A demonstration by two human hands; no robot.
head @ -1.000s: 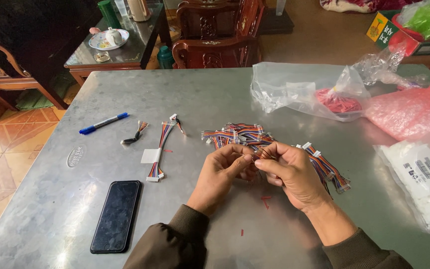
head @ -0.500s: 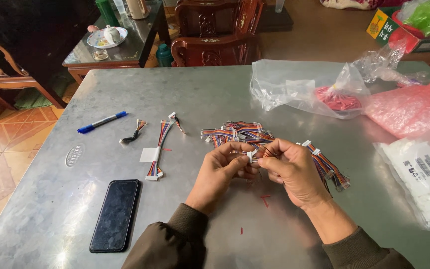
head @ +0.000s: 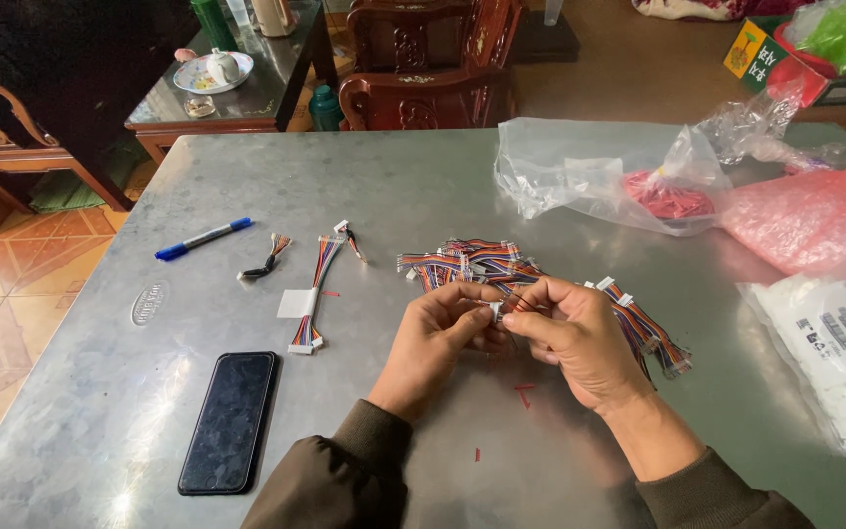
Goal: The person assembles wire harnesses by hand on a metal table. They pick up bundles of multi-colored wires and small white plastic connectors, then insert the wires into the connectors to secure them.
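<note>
My left hand point(head: 435, 340) and my right hand point(head: 574, 338) meet over the metal table point(head: 384, 186), fingertips pinched together on a small white connector point(head: 494, 311) at the end of a multicoloured ribbon cable. Just beyond the hands lies a pile of similar striped cables point(head: 477, 261), with more trailing right under my right hand point(head: 650, 331). One finished-looking cable with white plugs point(head: 311, 294) lies to the left, beside a short dark lead point(head: 264, 259) and another short piece point(head: 350, 238).
A black phone point(head: 230, 419) lies face up at the front left, a blue marker point(head: 202, 238) further back. Clear plastic bags with red parts point(head: 604, 176), pink bubble wrap point(head: 815, 220) and a white packet point(head: 829, 343) fill the right. Wooden chairs and a side table stand behind.
The hands have stayed in place over the cable pile; the fingers have shifted slightly, bringing the white connector between both fingertips.
</note>
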